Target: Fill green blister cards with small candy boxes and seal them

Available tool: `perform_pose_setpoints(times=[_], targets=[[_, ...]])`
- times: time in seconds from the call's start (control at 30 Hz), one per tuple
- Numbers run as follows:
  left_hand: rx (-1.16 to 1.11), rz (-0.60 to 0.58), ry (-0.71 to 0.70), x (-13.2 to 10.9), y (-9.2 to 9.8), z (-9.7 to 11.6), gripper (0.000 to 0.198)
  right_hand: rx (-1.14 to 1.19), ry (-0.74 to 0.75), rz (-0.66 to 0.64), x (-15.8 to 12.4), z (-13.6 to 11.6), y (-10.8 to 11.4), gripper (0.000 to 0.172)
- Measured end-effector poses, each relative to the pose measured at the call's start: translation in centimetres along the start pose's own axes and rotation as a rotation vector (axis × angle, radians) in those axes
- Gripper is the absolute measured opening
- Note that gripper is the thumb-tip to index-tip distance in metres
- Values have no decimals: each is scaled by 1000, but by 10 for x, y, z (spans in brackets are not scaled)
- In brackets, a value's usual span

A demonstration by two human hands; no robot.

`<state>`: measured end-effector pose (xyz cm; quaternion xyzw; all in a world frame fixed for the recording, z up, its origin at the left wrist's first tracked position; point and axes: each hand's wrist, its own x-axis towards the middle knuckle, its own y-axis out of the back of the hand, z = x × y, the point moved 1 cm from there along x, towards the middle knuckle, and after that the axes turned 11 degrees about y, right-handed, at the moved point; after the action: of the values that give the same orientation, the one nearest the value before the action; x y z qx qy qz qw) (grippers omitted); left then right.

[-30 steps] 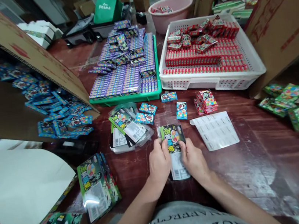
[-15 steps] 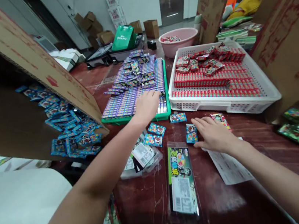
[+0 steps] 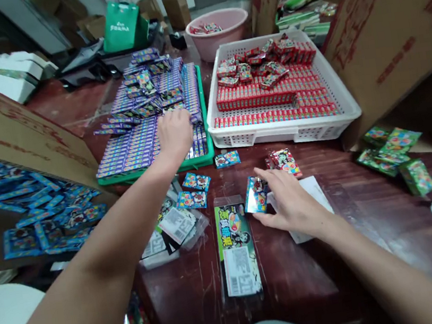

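My left hand point(image 3: 175, 134) reaches over the green tray point(image 3: 204, 115) of purple packs point(image 3: 139, 146), its fingers curled down onto them; what its fingertips grip is hidden. My right hand point(image 3: 286, 200) holds a blue pack point(image 3: 256, 195) by its edges between thumb and fingers, tilted above the table. Just behind that hand lies a red pack point(image 3: 285, 162). In front of me, a long clear bag with a green and black card point(image 3: 237, 250) lies flat. Three more blue packs point(image 3: 192, 199) rest between this bag and the green tray. A white paper point(image 3: 314, 191) is partly under my right hand.
A white basket point(image 3: 253, 138) of red packs stands behind my right hand, with a pink basin point(image 3: 222, 35) beyond. Tall cardboard flaps rise at left point(image 3: 26, 129) and right point(image 3: 387, 36). Green packs point(image 3: 417, 176) lie right, heaped blue packs point(image 3: 49, 207) left.
The view has shifted and moved closer. My right hand has taken hold of the blue pack beside it and lifted it. My left hand's fingers have curled further onto the purple packs.
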<state>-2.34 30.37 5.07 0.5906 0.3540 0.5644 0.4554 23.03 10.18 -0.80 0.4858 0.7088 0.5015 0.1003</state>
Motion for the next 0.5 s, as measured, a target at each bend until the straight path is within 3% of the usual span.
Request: perform_pose_setpoints(times=[0.07,0.1,0.2,0.23,0.3,0.33,0.4,0.5], targets=[[-181,21,42,-33,20,16,43,80,-28,41,-26,-9,12,85],[-302,-32,28,-58,28,27,45,121,-53,73,-39,-14,19,86],[-724,-446,-143,-153,37,71,35,234,-128,197,-69,-26,35,91],[-820,-598,-153,-184,36,86,36,265,-134,230,-76,-29,39,93],[-899,-765,-119,-235,32,107,48,306,-114,246,-83,-34,43,94],[-897,-785,-88,-252,31,112,58,317,-97,231,-85,-34,44,93],[-795,-711,-50,-268,33,108,77,307,-84,216,-86,-33,44,89],[-497,-624,-241,-268,44,73,77,229,-135,240,-85,-29,40,81]])
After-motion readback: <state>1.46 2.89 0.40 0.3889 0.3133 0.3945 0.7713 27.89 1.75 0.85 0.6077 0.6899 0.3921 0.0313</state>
